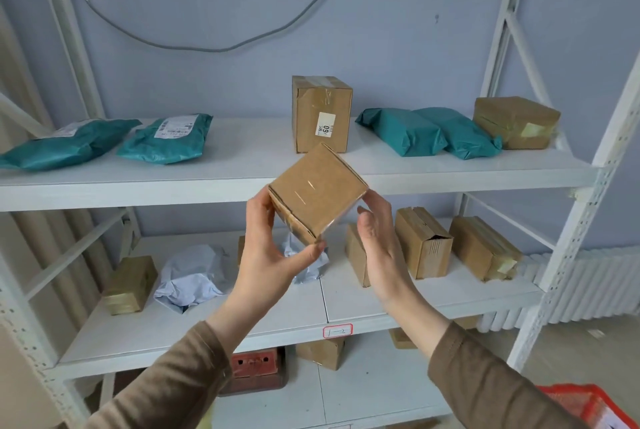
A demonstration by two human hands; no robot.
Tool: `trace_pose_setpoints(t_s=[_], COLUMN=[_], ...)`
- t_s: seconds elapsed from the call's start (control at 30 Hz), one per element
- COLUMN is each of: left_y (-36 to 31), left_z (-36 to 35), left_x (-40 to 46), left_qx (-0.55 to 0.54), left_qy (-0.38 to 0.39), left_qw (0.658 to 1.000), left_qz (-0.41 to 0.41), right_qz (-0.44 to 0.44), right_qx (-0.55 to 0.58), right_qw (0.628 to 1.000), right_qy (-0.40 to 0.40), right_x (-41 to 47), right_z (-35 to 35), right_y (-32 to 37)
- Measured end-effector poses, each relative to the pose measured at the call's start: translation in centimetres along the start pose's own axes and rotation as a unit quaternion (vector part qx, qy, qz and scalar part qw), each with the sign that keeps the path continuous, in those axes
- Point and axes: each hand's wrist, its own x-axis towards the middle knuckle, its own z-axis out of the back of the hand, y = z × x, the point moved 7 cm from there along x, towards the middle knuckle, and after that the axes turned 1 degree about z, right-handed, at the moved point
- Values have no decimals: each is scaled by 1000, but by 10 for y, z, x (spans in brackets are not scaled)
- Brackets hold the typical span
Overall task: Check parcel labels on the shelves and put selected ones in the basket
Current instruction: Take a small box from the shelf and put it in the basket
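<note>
I hold a small brown cardboard box [317, 191] tilted in front of the shelves, one corner pointing down. My left hand [268, 252] grips its lower left side with the thumb under the bottom corner. My right hand [379, 238] supports its right side with fingers spread along the edge. No label shows on the faces turned to me. A red mesh basket [588, 404] sits at the bottom right corner, partly cut off.
The upper shelf [242, 186] carries teal mailer bags [166, 139], an upright labelled box [322, 113] and a taped box [516, 122]. On the middle shelf [207, 331] lie white bags and several brown boxes. A white radiator [588, 286] stands at right.
</note>
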Motion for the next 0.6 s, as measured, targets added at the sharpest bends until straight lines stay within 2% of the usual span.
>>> trace_pose_setpoints(t_s=[0.07,0.13,0.23,0.33,0.47,0.6], left_y=[5,13,35,47,54,52], left_z=[-6,-8,-13,-18,-23,-35], left_x=[0,2,1,-2,-6,-11], left_qx=[-51,-121,-220,-277,-294,-253], left_qy=[23,22,19,25,7,34], left_qw=[998,984,929,875,844,871], left_qz=[41,125,298,395,449,420], right_qz=[-13,-40,-98,-134,-146,-173], right_qx=[8,14,70,114,100,103], right_qw=[1000,999,993,984,984,980], right_qy=[14,21,18,29,25,14], right_x=[2,2,2,0,-5,-11], right_z=[0,-2,-5,-9,-5,1], right_y=[-4,-7,-8,-3,2,1])
